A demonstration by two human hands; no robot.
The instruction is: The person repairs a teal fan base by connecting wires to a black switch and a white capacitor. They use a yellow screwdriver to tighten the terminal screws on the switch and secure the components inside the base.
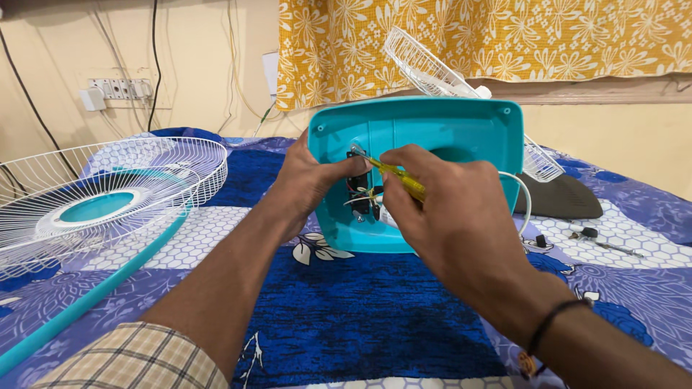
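**Fan base held upright, screwdriver at wiring**

Left hand (306, 180) curled around the edge of the smooth teal plastic fan base (432, 137), standing tilted on the blue patterned cloth (360, 317). Right hand (454, 216) closed on a translucent yellow screwdriver (396, 176), tip at the black switch block (358, 189); contact probably, view unclear. White wire grille (101, 194), round, lies left beside a teal rim strip (108, 281).

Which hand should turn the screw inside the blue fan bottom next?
Probably the right hand. It already grips the yellow screwdriver, whose tip sits by the black switch part inside the teal fan base. The left hand is busy holding that base upright.
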